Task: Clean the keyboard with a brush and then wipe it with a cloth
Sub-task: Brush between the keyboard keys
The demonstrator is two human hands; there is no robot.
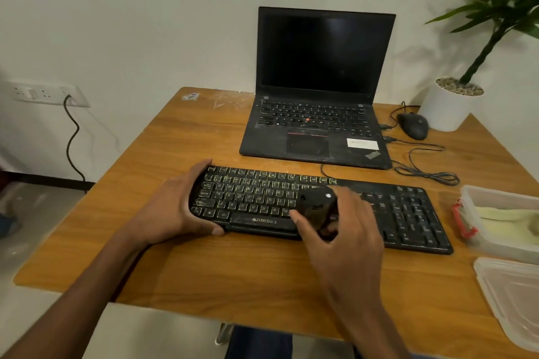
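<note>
A black Zebronics keyboard (402, 213) lies across the wooden table (233, 268) in front of me. My left hand (175, 207) grips the keyboard's left end, thumb on the front edge and fingers over the far corner. My right hand (344, 230) holds a dark, rounded brush (316, 205) with a small white dot on top, pressed down on the keys around the middle of the keyboard. A pale yellow cloth (507, 217) lies inside a clear plastic container (495, 245) at the table's right edge.
An open black laptop (318, 114) stands behind the keyboard. A wired black mouse (412, 125) and loose cables (428, 175) lie to its right, beside a white plant pot (449, 108). The container's clear lid (513, 297) rests at the near right corner.
</note>
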